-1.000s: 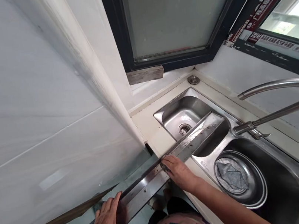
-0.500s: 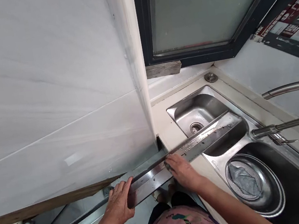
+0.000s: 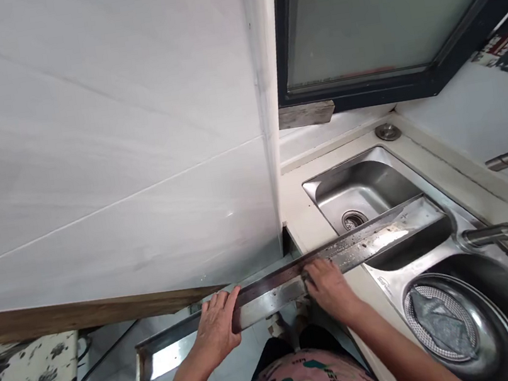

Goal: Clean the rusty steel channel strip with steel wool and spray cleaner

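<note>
A long, narrow stainless-steel trough (image 3: 270, 301) runs diagonally in front of me, its far end lying across the sink. Water drops and dark specks dot its far part. My left hand (image 3: 217, 324) grips the trough across its width, fingers over the far edge and thumb on the near side. Farther along, my right hand (image 3: 329, 287) is closed with its fingertips down inside the trough. A small dark-grey pad shows slightly under those fingertips; most of it is hidden by the hand. The near end of the trough hangs over the floor, beyond my left forearm.
Under the trough's far end are a small sink basin (image 3: 363, 190) and a large basin holding a metal bowl (image 3: 497, 332) with a strainer and grey cloth (image 3: 443, 321). A faucet (image 3: 503, 234) juts in from the right. A white wall (image 3: 132, 139) stands close ahead.
My view has turned left, so the sink appears farther right. My right hand has shifted slightly along the trough's inside; my left hand keeps its grip. More of the trough's near end shows.
</note>
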Motion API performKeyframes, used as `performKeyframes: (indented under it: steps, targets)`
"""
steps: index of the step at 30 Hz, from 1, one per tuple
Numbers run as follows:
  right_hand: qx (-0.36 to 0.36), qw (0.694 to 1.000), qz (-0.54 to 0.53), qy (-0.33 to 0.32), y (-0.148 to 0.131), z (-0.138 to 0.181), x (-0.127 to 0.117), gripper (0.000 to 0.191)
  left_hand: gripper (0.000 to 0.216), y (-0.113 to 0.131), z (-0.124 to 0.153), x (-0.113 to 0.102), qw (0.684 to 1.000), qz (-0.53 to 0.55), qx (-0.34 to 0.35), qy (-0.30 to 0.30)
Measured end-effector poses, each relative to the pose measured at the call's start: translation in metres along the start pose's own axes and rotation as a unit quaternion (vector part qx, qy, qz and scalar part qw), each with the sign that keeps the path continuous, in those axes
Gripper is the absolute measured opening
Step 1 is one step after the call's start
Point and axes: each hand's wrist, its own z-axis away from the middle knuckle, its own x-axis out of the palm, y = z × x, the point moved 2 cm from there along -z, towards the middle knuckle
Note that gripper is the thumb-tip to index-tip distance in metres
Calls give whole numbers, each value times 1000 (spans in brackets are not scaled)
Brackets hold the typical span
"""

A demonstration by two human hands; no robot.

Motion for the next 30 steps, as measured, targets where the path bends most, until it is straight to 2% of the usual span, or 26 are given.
performKeyframes:
  steps: [2, 3, 5, 9, 11, 12, 14, 18, 22, 24, 26, 27, 30]
  targets:
    - [-29, 999, -26, -5, -24, 2, 7, 25, 88, -3, 1, 1, 1000, 5, 6, 5]
    - [-25, 999, -27, -4, -23, 2, 8, 26, 88, -4, 2, 2, 1000, 8, 8, 6]
    - [21, 1000, -4, 8, 4, 1, 4, 28, 88, -6, 3, 4, 1000, 16, 9, 8]
    - [161, 984, 51, 49, 97, 0, -12, 30, 91, -6, 9, 2, 999, 39, 16, -1]
    - [189, 976, 53, 92, 120, -2, -10, 32, 93, -5, 11, 0, 998, 53, 21, -14]
    - [183, 976, 41, 110, 120, -3, -6, 33, 94, -4, 12, -1, 998, 59, 20, -21]
    - [137, 981, -2, 135, 100, -5, 7, 32, 97, -4, 14, -2, 997, 72, 16, -37]
    - [-14, 983, -127, 130, 18, -3, 32, 35, 104, -6, 14, 1, 994, 98, 10, -38]
    - [-130, 971, -186, 78, -68, -1, 40, 37, 97, -7, 11, 6, 995, 100, 13, -15]
    - [-170, 969, -178, 31, -98, -2, 41, 41, 93, -7, 10, 6, 995, 101, 18, -14]
    - [-174, 973, -153, -3, -106, -5, 38, 44, 93, -6, 11, 3, 994, 102, 18, -18]
    - [-158, 978, -138, -7, -99, -7, 36, 44, 93, -6, 11, 2, 994, 103, 17, -22]
    - [-47, 994, -89, 33, -40, -13, 22, 38, 92, -6, 12, -2, 993, 112, 15, -37]
